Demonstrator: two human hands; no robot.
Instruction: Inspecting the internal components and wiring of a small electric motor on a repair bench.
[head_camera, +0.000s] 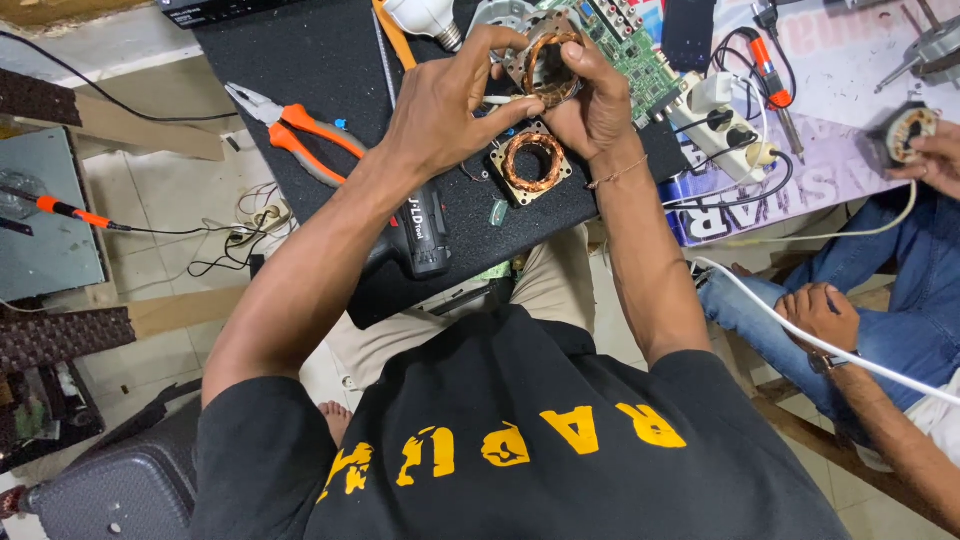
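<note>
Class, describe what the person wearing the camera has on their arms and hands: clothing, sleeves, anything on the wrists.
Both arms are bare from the short sleeves of a black T-shirt with yellow lettering. The left hand wears no glove, ring or watch that shows. The right hand is also ungloved, with a thin bracelet around its wrist.

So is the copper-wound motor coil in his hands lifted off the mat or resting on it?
Lifted: both hands, left hand and right hand, hold the coil above the black mat.

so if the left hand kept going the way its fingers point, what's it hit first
The left hand already touches the copper-wound motor stator held with the right hand; beyond that, probably the green circuit board, though depth is unclear.
</note>
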